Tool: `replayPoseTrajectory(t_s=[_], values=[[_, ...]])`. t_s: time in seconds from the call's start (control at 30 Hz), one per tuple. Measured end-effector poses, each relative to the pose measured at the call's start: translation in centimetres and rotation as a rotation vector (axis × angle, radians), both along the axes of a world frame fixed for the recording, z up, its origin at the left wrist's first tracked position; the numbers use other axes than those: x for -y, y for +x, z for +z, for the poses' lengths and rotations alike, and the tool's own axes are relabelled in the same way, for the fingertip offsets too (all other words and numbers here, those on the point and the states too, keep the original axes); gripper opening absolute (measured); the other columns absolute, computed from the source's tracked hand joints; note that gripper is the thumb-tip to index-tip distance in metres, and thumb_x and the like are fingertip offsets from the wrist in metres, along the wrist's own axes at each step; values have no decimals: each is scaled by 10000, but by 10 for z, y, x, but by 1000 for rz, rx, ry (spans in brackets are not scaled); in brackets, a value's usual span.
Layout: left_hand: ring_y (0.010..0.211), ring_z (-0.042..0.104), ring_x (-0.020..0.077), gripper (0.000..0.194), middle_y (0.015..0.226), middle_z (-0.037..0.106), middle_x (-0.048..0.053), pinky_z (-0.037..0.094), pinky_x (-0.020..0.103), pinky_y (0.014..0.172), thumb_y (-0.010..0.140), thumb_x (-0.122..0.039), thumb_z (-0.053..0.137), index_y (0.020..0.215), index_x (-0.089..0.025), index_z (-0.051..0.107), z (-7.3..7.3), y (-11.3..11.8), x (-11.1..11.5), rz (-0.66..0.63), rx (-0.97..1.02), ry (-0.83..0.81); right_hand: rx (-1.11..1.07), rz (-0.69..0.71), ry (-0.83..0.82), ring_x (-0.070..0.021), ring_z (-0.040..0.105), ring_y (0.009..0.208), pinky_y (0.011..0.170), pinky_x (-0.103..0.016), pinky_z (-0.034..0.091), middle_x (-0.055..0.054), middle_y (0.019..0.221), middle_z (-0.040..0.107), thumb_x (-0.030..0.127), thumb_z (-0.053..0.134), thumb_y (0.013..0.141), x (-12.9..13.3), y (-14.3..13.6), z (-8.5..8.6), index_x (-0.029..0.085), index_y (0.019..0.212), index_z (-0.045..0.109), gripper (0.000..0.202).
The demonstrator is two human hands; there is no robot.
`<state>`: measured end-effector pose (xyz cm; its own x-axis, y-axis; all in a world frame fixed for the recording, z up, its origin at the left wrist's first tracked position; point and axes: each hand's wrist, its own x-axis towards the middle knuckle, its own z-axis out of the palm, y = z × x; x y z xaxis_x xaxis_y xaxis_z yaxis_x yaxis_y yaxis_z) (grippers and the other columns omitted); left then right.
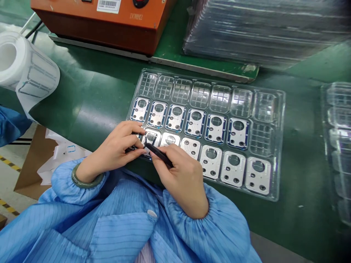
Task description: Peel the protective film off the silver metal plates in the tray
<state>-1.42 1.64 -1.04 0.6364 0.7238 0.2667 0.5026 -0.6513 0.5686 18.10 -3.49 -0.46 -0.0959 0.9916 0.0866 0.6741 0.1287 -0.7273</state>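
My left hand [119,144] is closed at the tray's near left corner, its fingers curled over the edges of a silver metal plate that they mostly hide. My right hand [181,171] grips slim black tweezers [160,153], whose tip points at that plate beside my left fingertips. Under both hands lies a clear plastic tray [276,175]. Its near row holds silver plates [234,170], each with a large round hole and several small ones. In the middle row sit similar plates with blue edging [196,122]; the far row's compartments contain no plates.
Left stands a white roll [44,73] bearing frame-shaped stickers. An orange machine box [109,25] and stacked clear trays [260,33] stand at the back. Another clear tray [340,146] lies right. A cardboard box [30,164] with white backing paper sits below the bench edge.
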Motion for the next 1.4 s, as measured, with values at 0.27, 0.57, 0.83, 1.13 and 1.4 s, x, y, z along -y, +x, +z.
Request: replayPoseTrajectory(t_s=[0.27, 0.57, 0.83, 1.13, 1.4], values=[[1227, 507, 218, 64, 1158, 599, 78, 440, 441, 1032, 883, -211, 620, 856, -195, 564, 2, -1, -2, -5, -21, -22, 49, 44, 0, -141, 638, 654, 582, -255, 428, 6, 744, 670, 175, 572, 854, -1, 7, -2, 203, 875, 704, 136], [1216, 519, 222, 75, 1143, 611, 73, 443, 440, 1030, 881, -221, 621, 841, -199, 562, 3, 1, -2, 10, -27, -33, 47, 59, -31, -140, 637, 645, 550, -252, 432, 8, 728, 660, 202, 579, 854, -4, 7, -1, 204, 855, 701, 122], [1216, 522, 229, 81, 1140, 610, 74, 446, 442, 1021, 877, -208, 619, 841, -198, 548, 2, 1, -3, 5, -35, -18, -23, 22, -89, -129, 624, 641, 559, -243, 432, 14, 711, 654, 203, 581, 844, -5, 8, 3, 205, 839, 704, 123], [1210, 526, 229, 82, 1135, 617, 71, 442, 446, 1020, 883, -212, 612, 835, -201, 547, 2, 2, -3, 14, -35, -25, -7, 11, -68, -135, 626, 655, 562, -250, 428, 7, 729, 662, 211, 569, 854, -4, 6, -1, 206, 844, 694, 125], [1207, 526, 222, 90, 1127, 615, 74, 445, 434, 1020, 889, -224, 610, 836, -199, 541, 2, 1, -3, 10, -33, -12, 26, 34, -15, -129, 622, 636, 549, -250, 410, 11, 733, 662, 201, 587, 861, -3, 7, -3, 203, 836, 681, 97]])
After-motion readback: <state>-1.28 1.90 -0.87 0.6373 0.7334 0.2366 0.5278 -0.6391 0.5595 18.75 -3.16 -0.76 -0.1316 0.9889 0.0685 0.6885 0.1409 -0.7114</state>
